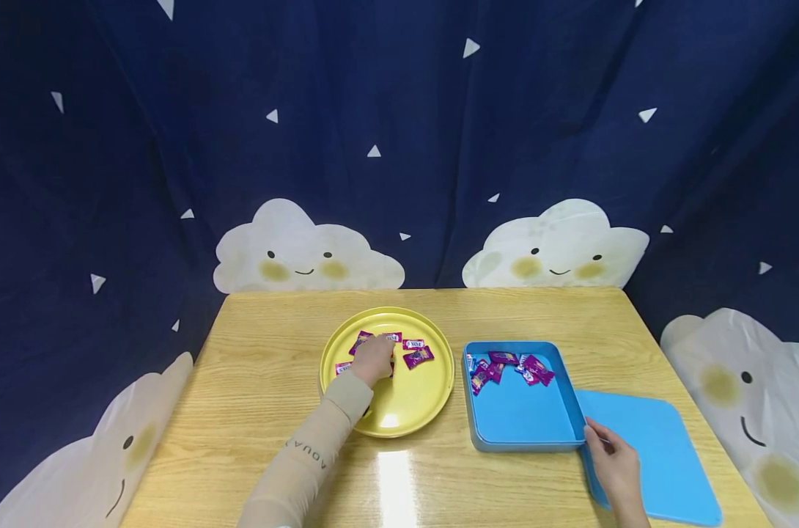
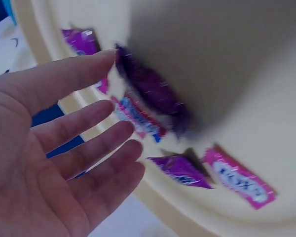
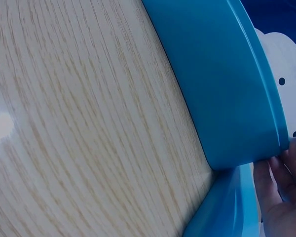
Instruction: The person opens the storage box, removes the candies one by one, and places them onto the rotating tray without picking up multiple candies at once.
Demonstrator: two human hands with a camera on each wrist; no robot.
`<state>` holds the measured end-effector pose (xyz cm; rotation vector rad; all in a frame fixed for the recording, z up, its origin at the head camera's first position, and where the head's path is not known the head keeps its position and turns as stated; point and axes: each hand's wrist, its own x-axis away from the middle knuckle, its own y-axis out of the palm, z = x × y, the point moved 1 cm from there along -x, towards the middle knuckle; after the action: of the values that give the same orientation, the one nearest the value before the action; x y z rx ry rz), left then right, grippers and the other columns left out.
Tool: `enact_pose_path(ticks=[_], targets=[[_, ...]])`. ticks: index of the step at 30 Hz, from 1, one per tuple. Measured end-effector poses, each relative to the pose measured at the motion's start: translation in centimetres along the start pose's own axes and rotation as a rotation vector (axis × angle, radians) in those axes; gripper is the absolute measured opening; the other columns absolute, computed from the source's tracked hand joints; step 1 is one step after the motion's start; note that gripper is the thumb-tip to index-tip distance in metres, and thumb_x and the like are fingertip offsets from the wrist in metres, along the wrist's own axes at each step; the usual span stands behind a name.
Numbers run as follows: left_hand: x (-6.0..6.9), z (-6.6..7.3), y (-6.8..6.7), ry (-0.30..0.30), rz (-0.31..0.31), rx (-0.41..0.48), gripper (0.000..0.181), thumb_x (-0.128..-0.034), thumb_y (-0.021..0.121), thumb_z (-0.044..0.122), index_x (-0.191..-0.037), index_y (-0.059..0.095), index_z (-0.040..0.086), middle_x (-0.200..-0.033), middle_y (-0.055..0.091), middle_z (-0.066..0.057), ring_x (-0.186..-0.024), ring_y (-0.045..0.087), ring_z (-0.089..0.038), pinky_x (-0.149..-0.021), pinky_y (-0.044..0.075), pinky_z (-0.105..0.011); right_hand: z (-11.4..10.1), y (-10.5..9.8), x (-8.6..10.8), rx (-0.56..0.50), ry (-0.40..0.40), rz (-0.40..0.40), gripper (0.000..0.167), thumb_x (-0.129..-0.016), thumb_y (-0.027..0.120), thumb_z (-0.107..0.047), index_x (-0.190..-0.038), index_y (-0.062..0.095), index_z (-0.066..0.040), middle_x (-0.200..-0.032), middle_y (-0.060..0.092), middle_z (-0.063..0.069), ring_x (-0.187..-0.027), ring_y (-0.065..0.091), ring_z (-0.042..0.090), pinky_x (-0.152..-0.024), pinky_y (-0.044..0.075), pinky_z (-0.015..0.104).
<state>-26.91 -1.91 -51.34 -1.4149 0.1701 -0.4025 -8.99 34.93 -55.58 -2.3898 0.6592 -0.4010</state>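
My left hand (image 1: 372, 361) is over the yellow round tray (image 1: 432, 400). In the left wrist view its fingers are spread and gently bent, with the thumb tip beside one end of a purple-wrapped candy (image 2: 150, 89). Around it on the tray lie a pink-wrapped candy (image 2: 239, 177) and several others in purple or pink wrappers. My right hand (image 1: 616, 466) holds the near right corner of the blue square box (image 1: 525, 444), thumb at the rim and fingertips against the outer wall (image 3: 222, 89). Purple and blue-white wrapped candies (image 1: 503, 358) lie in the box's far half.
A flat blue lid (image 1: 676, 462) rests on the wooden table (image 1: 241, 381) at the right, partly beneath the right hand and beside the box. Behind the table hangs a dark blue curtain (image 1: 399, 88) with white clouds and triangles.
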Motion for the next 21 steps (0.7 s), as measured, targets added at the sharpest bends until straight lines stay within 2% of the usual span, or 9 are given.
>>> enact_pose_path(ticks=[4, 6, 8, 12, 15, 18, 21], targets=[[-0.4, 0.7, -1.2, 0.019, 0.039, -0.014, 0.046, -0.0725, 0.069, 0.017, -0.117, 0.058, 0.01, -0.117, 0.054, -0.011, -0.107, 0.05, -0.029, -0.085, 0.045, -0.045, 0.0, 0.0, 0.0, 0.008, 0.0, 0.001, 0.041, -0.095, 0.045, -0.03, -0.122, 0.057, -0.001, -0.121, 0.055, 0.024, -0.068, 0.035, -0.021, -0.057, 0.042, 0.008], [-0.7, 1.1, -1.7, 0.023, 0.039, -0.01, 0.063, -0.0741, 0.069, 0.026, -0.132, 0.047, 0.014, -0.134, 0.043, -0.012, -0.122, 0.04, -0.031, -0.097, 0.036, -0.049, 0.0, 0.0, 0.0, 0.009, 0.005, -0.004, 0.042, -0.095, 0.045, -0.031, -0.122, 0.056, -0.001, -0.121, 0.054, 0.024, -0.068, 0.035, -0.021, -0.057, 0.042, 0.008], [-1.0, 1.7, -2.0, 0.033, 0.042, -0.009, 0.072, -0.0761, 0.068, 0.035, -0.139, 0.038, 0.017, -0.144, 0.032, -0.011, -0.131, 0.029, -0.032, -0.104, 0.026, -0.05, 0.1, 0.0, 0.0, 0.007, 0.012, -0.01, 0.043, -0.095, 0.045, -0.032, -0.123, 0.056, -0.001, -0.122, 0.054, 0.024, -0.068, 0.035, -0.021, -0.057, 0.042, 0.007], [-1.7, 3.4, -2.6, 0.066, 0.061, 0.0, 0.081, -0.0772, 0.066, 0.046, -0.144, 0.028, 0.022, -0.151, 0.017, -0.009, -0.138, 0.014, -0.031, -0.109, 0.015, -0.052, 0.2, -0.1, -0.1, 0.01, 0.021, -0.014, 0.044, -0.095, 0.045, -0.033, -0.123, 0.056, -0.001, -0.123, 0.053, 0.024, -0.076, 0.043, -0.011, -0.057, 0.041, 0.007], [-2.3, 5.1, -2.8, 0.087, 0.071, 0.0, 0.083, -0.0767, 0.065, 0.05, -0.145, 0.026, 0.024, -0.152, 0.013, -0.008, -0.138, 0.01, -0.03, -0.109, 0.011, -0.052, 0.2, 0.0, -0.2, 0.017, 0.017, -0.017, 0.044, -0.095, 0.045, -0.033, -0.123, 0.055, -0.001, -0.123, 0.052, 0.024, -0.088, 0.053, 0.01, -0.055, 0.041, 0.008], [-2.9, 6.9, -2.9, 0.11, 0.068, -0.018, 0.083, -0.0774, 0.062, 0.053, -0.145, 0.024, 0.025, -0.153, 0.011, -0.007, -0.139, 0.01, -0.03, -0.11, 0.01, -0.052, 0.2, 0.0, -0.2, 0.016, 0.014, -0.021, 0.044, -0.095, 0.045, -0.033, -0.124, 0.055, 0.0, -0.124, 0.052, 0.025, -0.101, 0.053, 0.028, -0.055, 0.04, 0.008], [-3.5, 8.7, -2.7, 0.133, 0.054, -0.026, 0.081, -0.0792, 0.06, 0.055, -0.146, 0.023, 0.026, -0.153, 0.012, -0.006, -0.139, 0.01, -0.028, -0.11, 0.01, -0.051, 0.1, 0.0, -0.1, 0.012, 0.014, -0.025, 0.044, -0.095, 0.044, -0.033, -0.124, 0.055, -0.001, -0.124, 0.051, 0.025, -0.101, 0.053, 0.028, -0.056, 0.039, 0.007]])
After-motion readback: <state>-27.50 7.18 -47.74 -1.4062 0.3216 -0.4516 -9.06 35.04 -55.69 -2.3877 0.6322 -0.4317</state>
